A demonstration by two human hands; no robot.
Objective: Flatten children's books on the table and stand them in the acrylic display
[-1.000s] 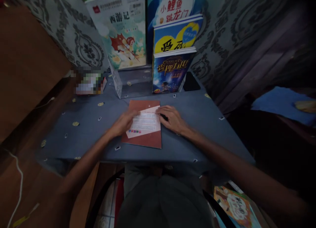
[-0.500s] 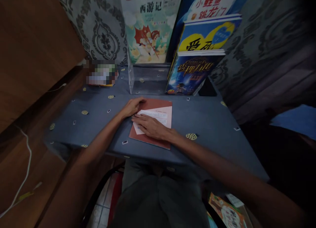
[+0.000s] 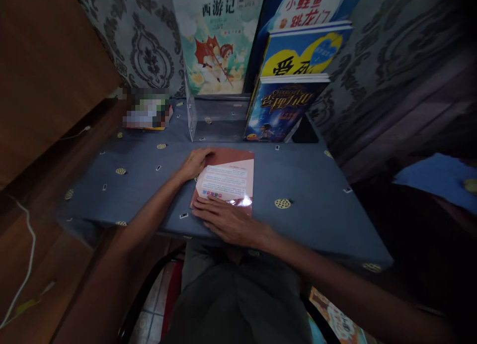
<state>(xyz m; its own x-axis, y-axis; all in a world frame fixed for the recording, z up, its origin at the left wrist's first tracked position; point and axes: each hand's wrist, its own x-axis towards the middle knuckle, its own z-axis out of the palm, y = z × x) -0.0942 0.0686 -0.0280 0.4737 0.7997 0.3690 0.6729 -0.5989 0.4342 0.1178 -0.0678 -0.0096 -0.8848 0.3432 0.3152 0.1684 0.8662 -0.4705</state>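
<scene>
A thin book (image 3: 227, 177) with a reddish-brown and pale pink cover lies flat on the table in front of me. Its printed lines look upside down from here, and light glares off its lower part. At the book's upper left corner rests my left hand (image 3: 196, 162), open, its fingertips on the cover. My right hand (image 3: 231, 222) lies flat across the near edge, fingers stretched out to the left and holding nothing. It hides the book's lower edge.
A grey-blue patterned cloth covers the table (image 3: 309, 205). At the back stand a clear acrylic rack (image 3: 216, 128), a Journey to the West book (image 3: 219, 45) and a dark blue book (image 3: 285, 108). A blurred-out stack (image 3: 147, 113) lies back left.
My right hand has slid down the cover towards me, from the middle to the near edge, baring more print. The left hand stays at the upper left corner. The view has shifted slightly.
</scene>
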